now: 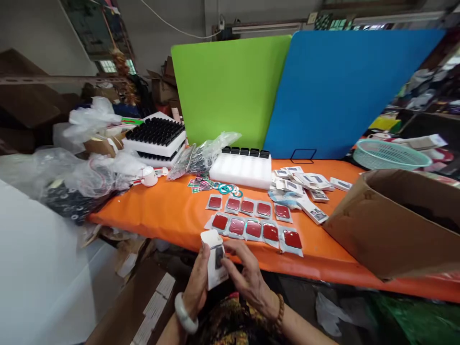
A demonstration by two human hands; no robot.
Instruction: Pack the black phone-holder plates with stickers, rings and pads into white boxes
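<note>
In front of my lap, a small white box (212,278) with a dark product picture stands upright, its top flap raised. My left hand (197,278) is closed around its left side. Fingers of my right hand (247,275) are bent against the right edge and front of the same box, near the top. Just beyond, on the orange table (161,211), lie two rows of red square pads (253,228) in clear wrappers. Behind them stands a white foam tray (240,170) with black pieces along its back edge.
A brown carton (391,230) stands open at the right, beside a pile of small white boxes (302,184) and a mint basket (391,154). Foam trays of black parts (156,136) and plastic bags (89,172) crowd the left. Green (230,91) and blue (341,91) panels rise behind.
</note>
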